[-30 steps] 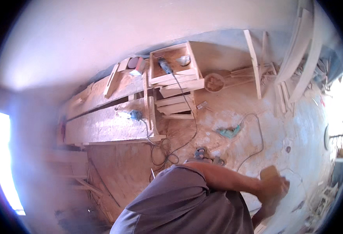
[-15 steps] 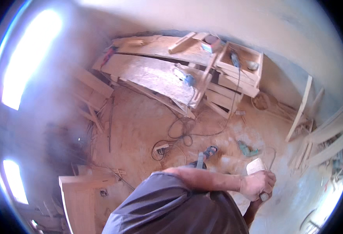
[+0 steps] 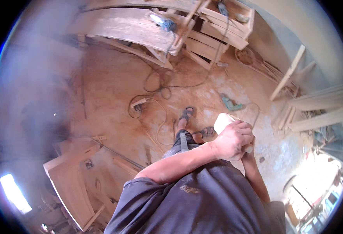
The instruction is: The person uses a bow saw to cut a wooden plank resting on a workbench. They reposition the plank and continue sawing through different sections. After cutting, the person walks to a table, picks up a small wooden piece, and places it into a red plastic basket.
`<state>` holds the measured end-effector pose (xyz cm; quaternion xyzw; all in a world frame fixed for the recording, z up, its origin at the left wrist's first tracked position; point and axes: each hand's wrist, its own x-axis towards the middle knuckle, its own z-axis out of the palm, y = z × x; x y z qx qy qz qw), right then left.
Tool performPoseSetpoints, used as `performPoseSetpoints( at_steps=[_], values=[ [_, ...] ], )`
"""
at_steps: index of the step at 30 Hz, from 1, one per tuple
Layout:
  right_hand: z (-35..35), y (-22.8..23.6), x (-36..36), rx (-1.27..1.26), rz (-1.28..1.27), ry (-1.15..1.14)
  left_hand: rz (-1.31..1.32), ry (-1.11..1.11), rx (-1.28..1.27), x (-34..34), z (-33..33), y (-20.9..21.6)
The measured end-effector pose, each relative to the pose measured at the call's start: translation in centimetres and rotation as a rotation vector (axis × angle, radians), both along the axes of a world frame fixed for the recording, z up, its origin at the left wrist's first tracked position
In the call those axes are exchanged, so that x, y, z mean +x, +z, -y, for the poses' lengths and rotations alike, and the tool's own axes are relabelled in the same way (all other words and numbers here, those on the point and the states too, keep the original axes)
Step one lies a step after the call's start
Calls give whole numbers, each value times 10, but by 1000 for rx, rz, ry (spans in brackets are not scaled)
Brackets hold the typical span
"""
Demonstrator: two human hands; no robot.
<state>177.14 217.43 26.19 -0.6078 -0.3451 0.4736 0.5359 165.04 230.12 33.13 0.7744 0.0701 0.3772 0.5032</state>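
Note:
In front of my body, my left hand (image 3: 234, 139) is closed around a pale, smooth piece with rounded edges (image 3: 223, 121). Its wide end sticks out above my fist, and its kind is unclear. My right hand (image 3: 250, 152) comes up behind and below the left one, close against it. Most of the right fingers are hidden by the left hand, so I cannot see how they grip. Beyond the pale piece, a green power drill (image 3: 230, 103) lies on the dusty floor.
A wooden workbench (image 3: 116, 25) stands ahead with a blue power tool (image 3: 166, 24) on it. Beside it is a wooden drawer unit (image 3: 218, 37). Looped cable (image 3: 159, 89) and a power strip (image 3: 139, 103) lie on the floor. Boards (image 3: 316, 119) lean at right; a wooden panel (image 3: 68, 183) is at left.
My view has tilted downward, so bench and floor sit higher in it. Both hands and the pale piece appear further left and up. More of my right forearm and both sandalled feet now show.

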Motion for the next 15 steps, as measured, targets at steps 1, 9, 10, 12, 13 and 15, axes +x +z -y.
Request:
performPoseSetpoints(
  at_steps=[1,9,10,12,13,15],
  values=[
    [-13,10,-5,-36,-54,-7,-12,25,-44,-3,1,-3],
    [-12,31,-2,-110,671,38,-32,66,-86,-12,-11,-19],
    [-15,33,-2,-115,715,52,-25,73,-99,-10,-11,-20],
    [-22,41,0,-123,801,78,-42,79,-117,-12,-16,-23],
    [-22,47,4,-154,834,87,-47,65,-129,-9,-18,-24],
    [-18,41,7,-231,879,69,-62,36,-119,-9,-23,-23]
  ],
)
